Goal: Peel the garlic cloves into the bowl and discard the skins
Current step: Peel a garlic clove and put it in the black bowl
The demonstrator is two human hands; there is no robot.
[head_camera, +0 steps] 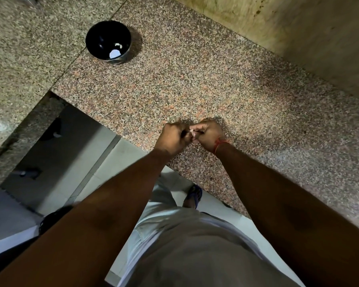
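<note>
Left hand and right hand curled, knuckles together, pinching garlic clove above counter

A pale garlic clove is pinched between both hands, well apart from the black bowl.

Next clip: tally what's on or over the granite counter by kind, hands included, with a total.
Round black glossy bowl, pale pieces inside, on the speckled granite counter: 1
Small pale garlic clove pinched between both hands: 1
Hands, left hand and right hand: 2
Red thread wristband: 1
Total: 5
</note>
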